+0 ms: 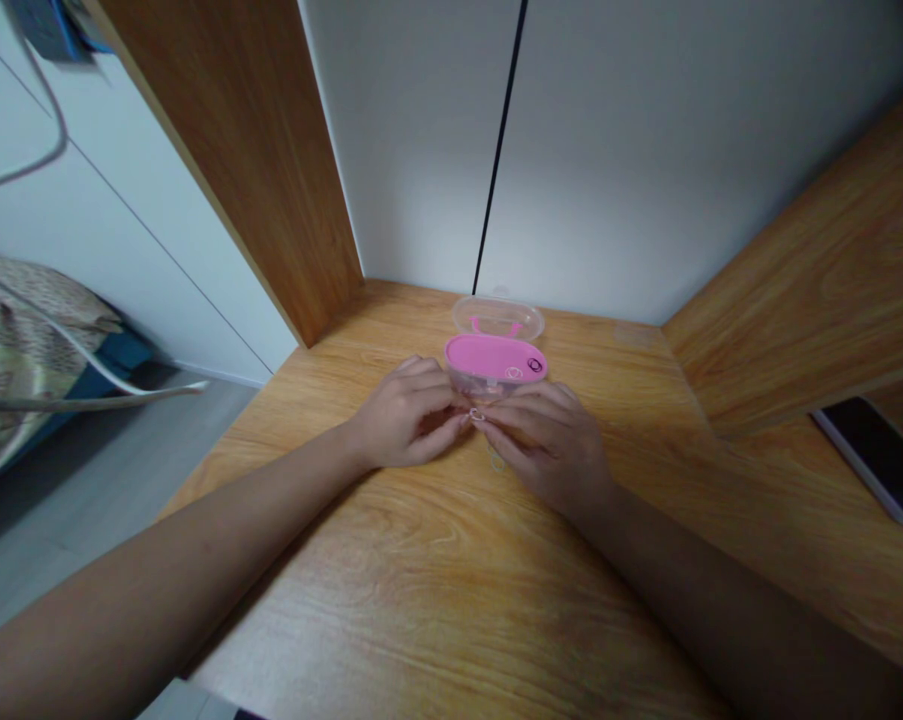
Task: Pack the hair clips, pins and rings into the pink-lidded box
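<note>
My left hand [413, 412] and my right hand [552, 440] meet above the wooden table, fingertips pinched together. Between them is a small pale elastic band [477, 414], looped and held by both hands. Just behind stands an oval clear plastic box with a pink top tray [488, 357]. A black band [534, 366] and a white band [514, 373] lie on the tray's right end. Another pale band [497, 459] rests on the table beside my right fingers, partly hidden by them.
A clear oval lid with a pink handle [496, 318] lies behind the box, near the white wall panel [571, 180]. Wooden boards [248, 150] rise at both sides. A phone [878, 460] lies at the far right. White cables [83, 350] hang at the left.
</note>
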Motion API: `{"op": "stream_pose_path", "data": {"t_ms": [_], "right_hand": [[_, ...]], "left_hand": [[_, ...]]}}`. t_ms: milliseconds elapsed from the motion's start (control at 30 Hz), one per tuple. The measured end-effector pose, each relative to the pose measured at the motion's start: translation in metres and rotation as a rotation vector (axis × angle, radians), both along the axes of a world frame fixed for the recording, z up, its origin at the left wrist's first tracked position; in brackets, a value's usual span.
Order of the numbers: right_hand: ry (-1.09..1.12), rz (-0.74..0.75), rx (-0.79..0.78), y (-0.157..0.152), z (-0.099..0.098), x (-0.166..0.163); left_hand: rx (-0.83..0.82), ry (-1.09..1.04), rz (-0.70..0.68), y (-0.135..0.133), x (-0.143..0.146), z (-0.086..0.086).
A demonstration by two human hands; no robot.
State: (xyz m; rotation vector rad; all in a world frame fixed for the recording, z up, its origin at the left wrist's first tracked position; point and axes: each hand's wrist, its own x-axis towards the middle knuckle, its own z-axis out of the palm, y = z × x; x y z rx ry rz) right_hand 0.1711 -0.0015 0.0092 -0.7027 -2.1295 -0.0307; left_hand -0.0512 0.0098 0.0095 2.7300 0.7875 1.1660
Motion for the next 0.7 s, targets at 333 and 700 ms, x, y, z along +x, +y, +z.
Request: {"op": "stream_pose_path", "data": {"t_ms": [333,700], "right_hand": [[-0.03,-0.053,-0.009,0.0004,-0.0007,0.0007],[-0.066,-0.072,0.021,0.0008,-0.0008,0.0017]], "left_hand": [[0.106,0.008,0.079,0.0007,-0.001,-0.0022],[0.133,0.023,0.094,0.0027,-0.0027,-0.005]]}}
